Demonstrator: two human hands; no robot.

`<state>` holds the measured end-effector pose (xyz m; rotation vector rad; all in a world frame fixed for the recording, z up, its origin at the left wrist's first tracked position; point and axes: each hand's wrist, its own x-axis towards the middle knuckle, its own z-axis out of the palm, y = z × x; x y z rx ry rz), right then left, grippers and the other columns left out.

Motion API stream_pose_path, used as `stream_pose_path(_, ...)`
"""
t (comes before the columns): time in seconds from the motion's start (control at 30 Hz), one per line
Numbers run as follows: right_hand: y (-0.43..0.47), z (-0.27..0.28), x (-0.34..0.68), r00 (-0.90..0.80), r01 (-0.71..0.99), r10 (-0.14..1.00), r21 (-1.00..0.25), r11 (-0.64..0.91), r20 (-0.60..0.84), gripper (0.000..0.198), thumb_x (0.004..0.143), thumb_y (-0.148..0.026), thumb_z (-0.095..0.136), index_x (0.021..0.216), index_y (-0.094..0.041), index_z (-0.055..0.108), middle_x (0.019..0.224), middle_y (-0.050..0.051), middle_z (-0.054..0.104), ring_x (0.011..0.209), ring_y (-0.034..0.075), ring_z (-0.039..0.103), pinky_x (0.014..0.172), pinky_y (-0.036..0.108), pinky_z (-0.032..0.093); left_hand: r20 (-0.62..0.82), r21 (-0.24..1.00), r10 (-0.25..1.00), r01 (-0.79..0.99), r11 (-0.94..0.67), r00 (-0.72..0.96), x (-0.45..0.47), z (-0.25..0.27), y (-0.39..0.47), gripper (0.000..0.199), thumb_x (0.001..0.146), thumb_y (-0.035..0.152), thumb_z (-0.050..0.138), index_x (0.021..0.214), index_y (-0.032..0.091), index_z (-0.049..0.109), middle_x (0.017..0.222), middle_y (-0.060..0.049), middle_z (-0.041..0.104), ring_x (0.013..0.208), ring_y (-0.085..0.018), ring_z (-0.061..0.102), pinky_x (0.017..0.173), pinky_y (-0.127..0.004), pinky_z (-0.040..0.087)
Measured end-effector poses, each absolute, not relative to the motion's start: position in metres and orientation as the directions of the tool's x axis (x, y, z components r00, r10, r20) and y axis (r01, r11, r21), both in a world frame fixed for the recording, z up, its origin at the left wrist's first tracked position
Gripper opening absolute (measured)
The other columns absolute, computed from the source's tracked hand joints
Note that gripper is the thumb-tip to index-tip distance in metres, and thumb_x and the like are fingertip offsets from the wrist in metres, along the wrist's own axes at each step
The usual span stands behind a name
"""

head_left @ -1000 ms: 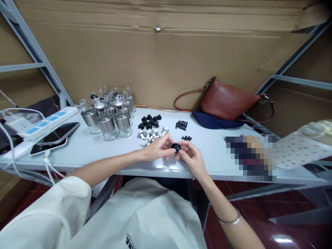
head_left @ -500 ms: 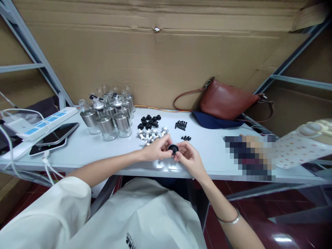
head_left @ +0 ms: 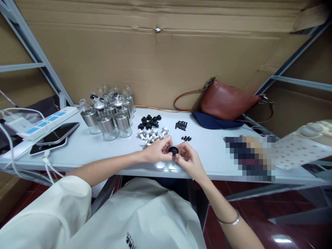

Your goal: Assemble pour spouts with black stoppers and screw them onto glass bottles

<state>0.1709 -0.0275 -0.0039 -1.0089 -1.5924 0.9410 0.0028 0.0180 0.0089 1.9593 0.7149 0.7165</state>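
Between both hands, just above the near part of the table, is a round black cap-like part point(head_left: 173, 150) with a pale rim. My left hand point(head_left: 160, 149) pinches it from the left and my right hand point(head_left: 189, 157) from the right, thumbs on its near side. Just beyond my left hand lies a group of silver spout tops point(head_left: 153, 135). Behind those sit several black plastic stoppers point(head_left: 149, 121). Small black tubes point(head_left: 181, 125) and smaller black pieces point(head_left: 186, 138) lie past my right hand.
Several glass bottles with steel bands point(head_left: 105, 121) stand at the left, two with spouts on. Further left are a power strip point(head_left: 49, 121) and phones point(head_left: 55, 138). A brown handbag point(head_left: 225, 100) rests on a dark blue cloth item point(head_left: 215, 121); a dotted bag point(head_left: 298, 147) lies right.
The black part has tilted a little between my fingers, so its face shows less openly. Both hands stay in nearly the same place.
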Motion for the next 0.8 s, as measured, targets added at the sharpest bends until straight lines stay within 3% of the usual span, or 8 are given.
stream_pose_path(0.53,-0.0304,-0.0044,0.1706,-0.169,0.208,0.926,-0.906,0.368,0.337,0.014,0.071,-0.024,0.062,0.078,-0.022,0.049,0.059,-0.005,0.055,0.053,0.012,0.05,0.051,0.024,0.041,0.256,0.811,0.685,0.234,-0.536,0.682,0.0011,0.0085,0.0174,0.021,0.07,0.024,0.057,0.079,0.02,0.039,0.056,0.008,0.046,0.05,-0.008,0.04,0.049,-0.02,0.031)
stream_pose_path(0.8,-0.0266,-0.0109,0.1712,-0.16,-0.037,0.924,-0.938,0.345,0.346,0.03,0.079,-0.044,0.064,0.092,-0.024,0.046,0.084,0.004,0.069,0.078,0.019,0.066,0.077,0.037,0.053,0.339,0.874,0.758,0.112,-0.473,0.557,0.0076,0.0034,0.0138,0.028,0.075,0.028,0.059,0.094,0.019,0.041,0.072,0.005,0.049,0.054,-0.007,0.046,0.052,-0.02,0.039)
